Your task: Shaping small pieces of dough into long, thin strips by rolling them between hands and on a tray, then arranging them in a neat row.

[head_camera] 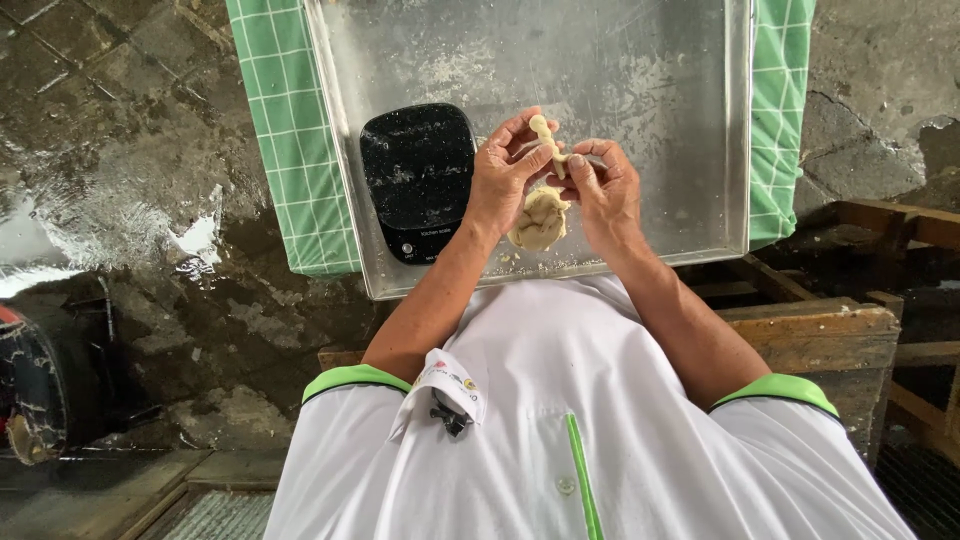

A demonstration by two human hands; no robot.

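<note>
Dough (pixel 540 218): a pale lump is held in the air between both hands, just above the near edge of the metal tray; a thin rope of dough (pixel 546 138) is drawn up out of it and ends in a small knob at the top.
Left hand (pixel 503 178): its grip is pinched on the upper part of the rope, thumb and forefinger pressed together around it; the lump is partly cupped below the palm.
Right hand (pixel 606 188): its grip is pressed together on the lower part of the rope, just beside the left fingertips; the lump is touched by the heel of the hand.
Metal tray (pixel 690 120): a wide, shallow, rectangular tray is spread under the hands; its floor is dusted with flour and a few crumbs are scattered near the front rim.
Kitchen scale (pixel 418 180): a flat black scale is set inside the tray at its left side, just beside the left hand and wrist; its top is speckled with flour.
Checked cloth (pixel 285 140): a green cloth with white lines is laid under the tray and is seen at both sides.
Bench (pixel 830 330): rough wooden boards are seen to the right of the body, below the tray.
Floor (pixel 130 190): wet, dark stone is seen at the left.
Shirt (pixel 570 400): white with green trim; the lower view is filled by it.
</note>
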